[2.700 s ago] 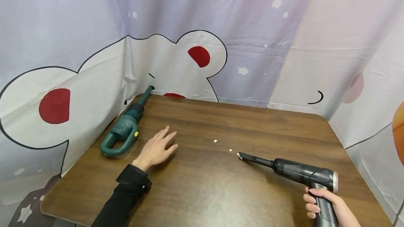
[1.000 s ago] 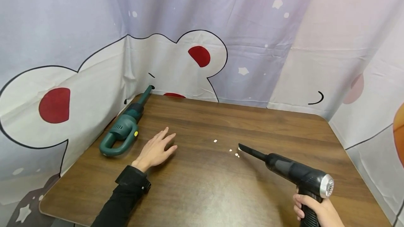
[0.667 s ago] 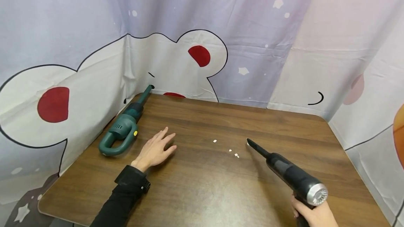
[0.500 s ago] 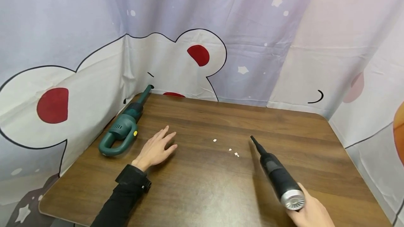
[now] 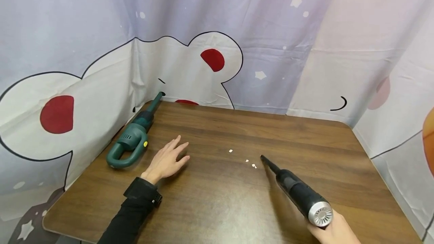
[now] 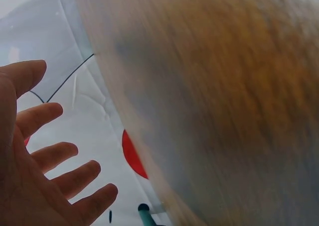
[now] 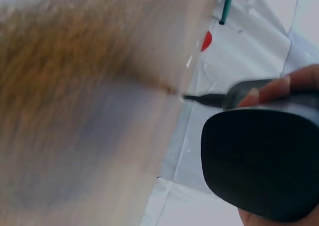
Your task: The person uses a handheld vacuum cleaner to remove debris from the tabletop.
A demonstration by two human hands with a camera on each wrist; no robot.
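My right hand (image 5: 333, 231) grips the handle of a black handheld vacuum cleaner (image 5: 298, 191) with a silver round rear end. Its narrow nozzle slants down to the left, the tip just right of several small white scraps (image 5: 254, 166) on the table. In the right wrist view, fingers (image 7: 279, 89) curl round the vacuum cleaner, and the dark base of its handle (image 7: 259, 161) faces the camera. My left hand (image 5: 165, 162), in a black sleeve, is held over the table at left with its fingers spread and nothing in it; the left wrist view shows these fingers (image 6: 75, 171) apart.
A green handheld blower-like tool (image 5: 132, 136) with a loop handle lies along the left edge of the brown wooden table (image 5: 210, 206). Printed cloth curtains (image 5: 271, 40) hang behind the table and at both sides.
The vacuum cleaner has swung round so its rear end faces me. Its tip went off the scraps to the right and back, and has lately come left and nearer again. My left hand stays put.
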